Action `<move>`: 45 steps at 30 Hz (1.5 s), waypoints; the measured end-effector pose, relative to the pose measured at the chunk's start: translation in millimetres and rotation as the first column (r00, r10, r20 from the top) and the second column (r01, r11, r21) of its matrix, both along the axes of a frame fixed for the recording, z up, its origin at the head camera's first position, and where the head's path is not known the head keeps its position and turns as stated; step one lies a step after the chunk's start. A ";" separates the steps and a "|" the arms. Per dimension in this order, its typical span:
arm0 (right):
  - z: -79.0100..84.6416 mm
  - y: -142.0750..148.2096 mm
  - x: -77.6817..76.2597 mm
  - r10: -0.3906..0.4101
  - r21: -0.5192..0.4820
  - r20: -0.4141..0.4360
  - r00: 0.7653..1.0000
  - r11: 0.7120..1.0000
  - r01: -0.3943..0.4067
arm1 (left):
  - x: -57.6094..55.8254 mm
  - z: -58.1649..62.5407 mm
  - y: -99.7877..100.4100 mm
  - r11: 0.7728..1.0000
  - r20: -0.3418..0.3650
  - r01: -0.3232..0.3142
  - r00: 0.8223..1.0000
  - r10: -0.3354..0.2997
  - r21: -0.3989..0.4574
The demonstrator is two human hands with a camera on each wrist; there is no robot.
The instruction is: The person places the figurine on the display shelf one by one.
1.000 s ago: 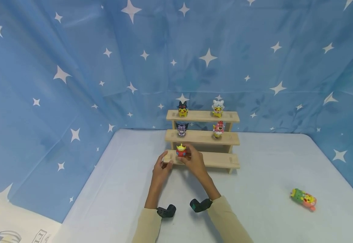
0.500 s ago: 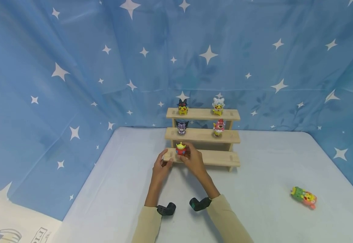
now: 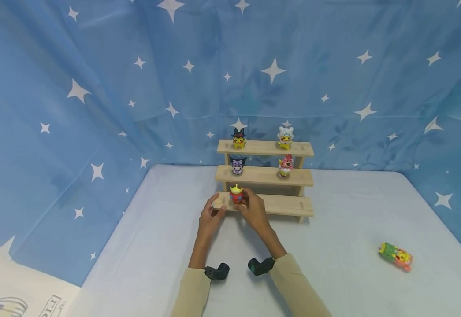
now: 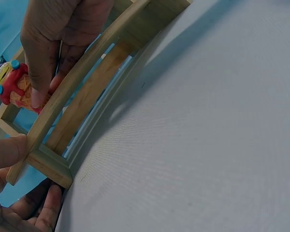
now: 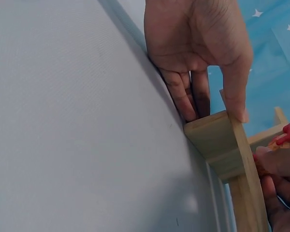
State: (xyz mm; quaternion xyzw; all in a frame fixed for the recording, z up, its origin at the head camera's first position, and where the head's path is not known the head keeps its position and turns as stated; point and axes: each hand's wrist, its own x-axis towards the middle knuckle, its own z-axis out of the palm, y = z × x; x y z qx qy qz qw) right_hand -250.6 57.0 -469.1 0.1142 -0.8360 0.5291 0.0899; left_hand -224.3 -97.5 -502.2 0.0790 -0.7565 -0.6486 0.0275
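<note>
My right hand [image 3: 255,212] pinches a small toy figurine [image 3: 236,194] with a yellow top and red body. It is upright at the left part of the lowest step of a three-tier wooden display shelf [image 3: 278,203]. In the left wrist view the figurine's lower part [image 4: 20,92] looks orange and waffle-patterned, with thumb and fingers around it near the board. My left hand [image 3: 210,222] grips the left end of that lowest step. The right wrist view shows the left thumb [image 5: 237,96] on the board and the other fingers beside the end leg.
A black-eared yellow figurine [image 3: 239,138] and a white-hooded one [image 3: 285,138] stand on the top tier. A purple figurine [image 3: 237,166] and a pink one [image 3: 285,166] occupy the middle tier. A green-and-orange toy [image 3: 396,256] lies on the white tabletop [image 3: 345,220] at right.
The scene sits slightly higher in the head view than a second ago. Both hands keep their places, the right still holding the figurine at the lowest step.
</note>
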 end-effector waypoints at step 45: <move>-1.9 -1.2 1.5 -0.071 0.004 -0.066 0.995 0.997 0.072 | 19.8 39.5 2.3 0.998 -0.015 0.055 0.998 -0.055 0.019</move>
